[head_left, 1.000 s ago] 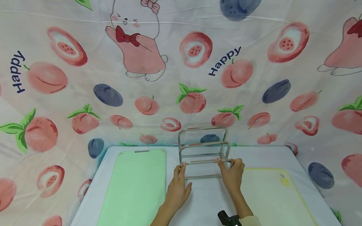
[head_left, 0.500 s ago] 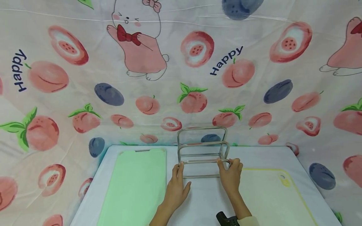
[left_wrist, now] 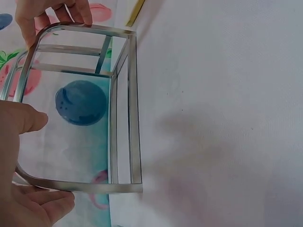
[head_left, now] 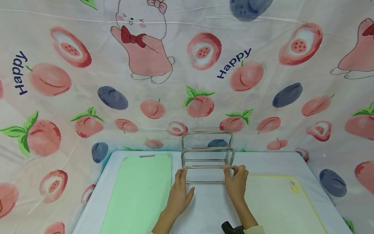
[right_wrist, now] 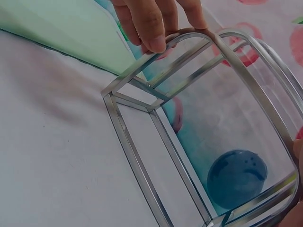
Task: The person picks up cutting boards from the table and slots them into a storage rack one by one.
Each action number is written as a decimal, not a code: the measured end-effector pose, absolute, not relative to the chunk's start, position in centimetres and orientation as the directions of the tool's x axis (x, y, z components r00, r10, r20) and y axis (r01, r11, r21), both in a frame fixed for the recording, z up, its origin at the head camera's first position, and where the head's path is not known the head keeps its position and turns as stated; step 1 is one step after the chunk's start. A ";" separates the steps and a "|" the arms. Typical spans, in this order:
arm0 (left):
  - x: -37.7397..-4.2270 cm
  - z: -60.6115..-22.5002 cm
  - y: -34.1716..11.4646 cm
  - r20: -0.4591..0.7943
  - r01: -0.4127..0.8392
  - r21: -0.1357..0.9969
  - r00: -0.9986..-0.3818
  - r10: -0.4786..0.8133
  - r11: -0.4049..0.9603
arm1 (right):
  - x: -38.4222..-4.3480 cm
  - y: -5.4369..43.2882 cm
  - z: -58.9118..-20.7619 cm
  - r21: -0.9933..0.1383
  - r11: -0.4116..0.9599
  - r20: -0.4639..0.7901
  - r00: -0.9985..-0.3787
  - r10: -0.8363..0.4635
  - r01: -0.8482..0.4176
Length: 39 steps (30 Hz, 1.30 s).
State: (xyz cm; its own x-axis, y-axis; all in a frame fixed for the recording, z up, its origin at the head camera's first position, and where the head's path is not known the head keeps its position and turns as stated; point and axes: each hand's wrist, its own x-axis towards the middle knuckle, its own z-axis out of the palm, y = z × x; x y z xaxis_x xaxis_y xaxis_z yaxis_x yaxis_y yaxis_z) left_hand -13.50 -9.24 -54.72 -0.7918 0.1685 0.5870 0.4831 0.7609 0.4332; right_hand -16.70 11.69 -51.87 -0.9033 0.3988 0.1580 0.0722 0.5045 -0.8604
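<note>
A silver metal rack (head_left: 208,149) of upright bent bars stands at the back middle of the table, against the patterned cloth. My right hand (head_left: 236,183) grips the rounded right corner of its front bar, thumb on the near side and fingers curled at the outer side. At the left corner my left hand (head_left: 177,198) touches the rack with extended index and middle fingers, its thumb spread apart from the bar. Each wrist view shows both hands at opposite sides of the rack's frame (left_wrist: 134,118). In the right wrist view, the left hand (right_wrist: 151,21) appears at the rack's far corner.
A green cutting board (head_left: 137,195) lies flat on the left of the table. On the right lies a pale cutting board (head_left: 280,204) with yellow edging and a hole. A fruit-printed cloth (head_left: 163,94) hangs behind. White tabletop (head_left: 208,211) shows between the boards.
The rack has shifted slightly to the left, and both hands have moved left with it, keeping contact at its corners. The boards stay in place.
</note>
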 end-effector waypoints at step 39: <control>-12.9 -55.2 -9.5 0.557 0.421 0.464 -0.823 0.113 0.779 | -15.8 12.2 -53.7 -0.781 0.621 0.311 -0.903 0.298 -0.064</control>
State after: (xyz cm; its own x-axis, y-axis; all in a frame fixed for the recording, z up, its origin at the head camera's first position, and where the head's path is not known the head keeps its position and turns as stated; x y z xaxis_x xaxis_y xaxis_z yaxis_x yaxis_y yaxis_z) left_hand -12.87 -9.52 -55.16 -0.8229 0.1131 0.5569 0.4210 0.7795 0.4638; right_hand -15.81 12.17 -53.67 -0.9027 0.2976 0.3108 -0.0644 0.6208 -0.7813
